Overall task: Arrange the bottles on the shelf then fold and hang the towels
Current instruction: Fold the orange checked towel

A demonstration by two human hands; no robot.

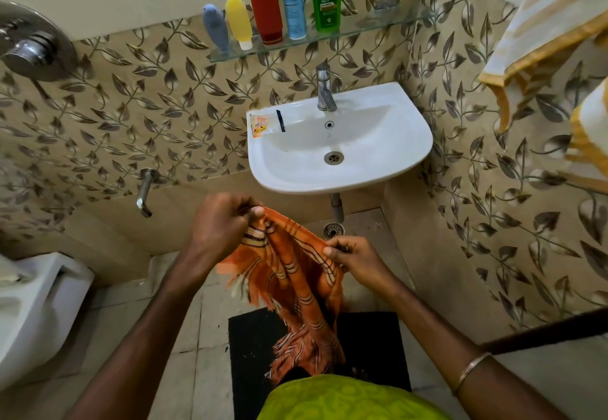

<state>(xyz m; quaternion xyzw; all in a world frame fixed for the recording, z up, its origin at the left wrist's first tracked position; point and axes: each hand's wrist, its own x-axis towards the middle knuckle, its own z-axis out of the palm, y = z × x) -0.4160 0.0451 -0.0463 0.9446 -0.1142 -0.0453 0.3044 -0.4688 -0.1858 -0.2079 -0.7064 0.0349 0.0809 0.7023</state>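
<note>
We've got L hand (219, 222) & R hand (353, 255) both pinching the orange towel (296, 274) top edge, rest hanging below sink (339, 143).

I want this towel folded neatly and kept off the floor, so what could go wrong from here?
1. The orange towel is bunched between the left hand and right hand, each with a pinching grip near the top edge; a fold started now would likely come out uneven.
2. Its fringed lower end hangs low over the black mat and could brush it.
3. The white sink lies just ahead; the towel could catch its rim when lifted.
</note>
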